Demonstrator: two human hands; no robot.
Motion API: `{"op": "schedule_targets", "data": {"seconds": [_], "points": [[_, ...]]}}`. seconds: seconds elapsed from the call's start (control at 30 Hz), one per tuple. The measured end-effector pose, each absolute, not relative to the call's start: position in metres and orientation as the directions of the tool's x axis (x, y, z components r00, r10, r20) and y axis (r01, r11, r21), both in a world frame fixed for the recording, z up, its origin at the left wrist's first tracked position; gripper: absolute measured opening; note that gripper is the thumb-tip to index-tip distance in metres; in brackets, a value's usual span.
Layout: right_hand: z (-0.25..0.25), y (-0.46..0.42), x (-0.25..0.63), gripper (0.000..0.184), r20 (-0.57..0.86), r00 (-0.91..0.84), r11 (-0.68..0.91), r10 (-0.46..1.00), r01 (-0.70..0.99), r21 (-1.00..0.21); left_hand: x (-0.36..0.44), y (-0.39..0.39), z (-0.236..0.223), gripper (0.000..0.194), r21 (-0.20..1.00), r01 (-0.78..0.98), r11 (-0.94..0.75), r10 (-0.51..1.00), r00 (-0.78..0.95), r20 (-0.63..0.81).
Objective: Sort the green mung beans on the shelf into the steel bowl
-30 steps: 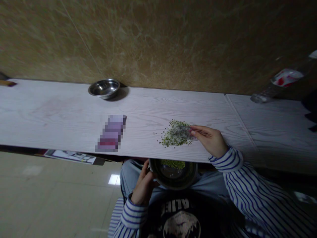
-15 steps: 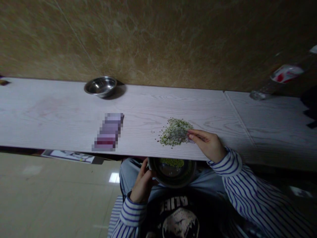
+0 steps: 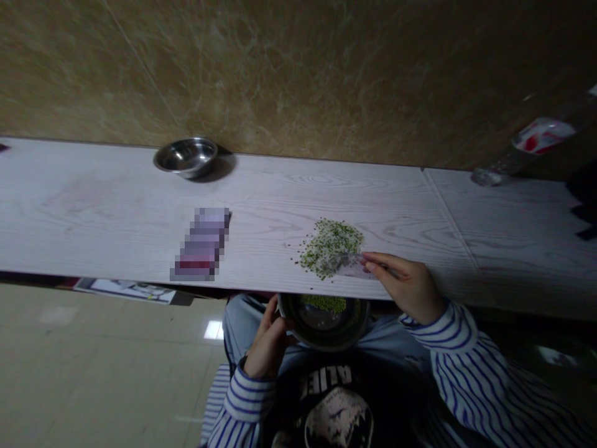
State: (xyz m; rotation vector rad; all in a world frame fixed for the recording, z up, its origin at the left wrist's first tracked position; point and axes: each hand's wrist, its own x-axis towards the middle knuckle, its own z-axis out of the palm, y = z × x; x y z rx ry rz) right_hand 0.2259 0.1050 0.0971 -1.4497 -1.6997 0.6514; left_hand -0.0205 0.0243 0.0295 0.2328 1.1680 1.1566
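From over here, at the left of the frame, a small, round, shiny steel bowl [image 3: 185, 163] sits on the long, pale, wood-grained desk [image 3: 102, 230], close to the brown marbled wall [image 3: 280, 74]. Just below it in the frame lies a flat, lilac-and-red rectangular thing [image 3: 200, 244], too blocked out for me to name.

Further right, at the lower centre, the person's left hand [image 3: 268, 348] grips the rim of a larger, dark, round metal bowl [image 3: 326, 342], held over the lap and partly hidden by the desk edge. Inside it I see a patch of small green grains [image 3: 326, 303], so I judge some of the work done.

Above that bowl in the frame, a loose heap of mixed green and white grains [image 3: 332, 239] spreads on the desk, with a few strays at its left. That much is yet to be dealt with, and the colours there lie mingled, so I'd call this only partway along.

At the heap's lower right, the right hand [image 3: 408, 283] pinches a thin, see-through, pinkish sheet [image 3: 357, 267] between thumb and fingers, its far end over the grains. At the upper right, a clear plastic bottle with a red-and-white label [image 3: 543, 137] stands apart.
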Motion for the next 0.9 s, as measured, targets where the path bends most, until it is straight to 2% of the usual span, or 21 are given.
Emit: {"op": "schedule_targets", "data": {"seconds": [0.33, 0.67, 0.9], "points": [[0.091, 0.089, 0.232, 0.022, 0.212, 0.022, 0.156, 0.977, 0.603, -0.783, -0.022, 0.024, 0.026, 0.060, 0.659, -0.596, 0.459, 0.799, -0.048, -0.600], [0.089, 0.088, 0.223, 0.023, 0.218, -0.024, 0.190, 0.976, 0.586, -0.788, -0.023, 0.024, 0.025, 0.064, 0.671, -0.582, 0.460, 0.804, -0.048, -0.593], [0.090, 0.084, 0.232, 0.022, 0.220, 0.021, 0.158, 0.975, 0.627, -0.762, -0.022, 0.025, 0.027, 0.065, 0.661, -0.593, 0.461, 0.804, -0.036, -0.593]]}}
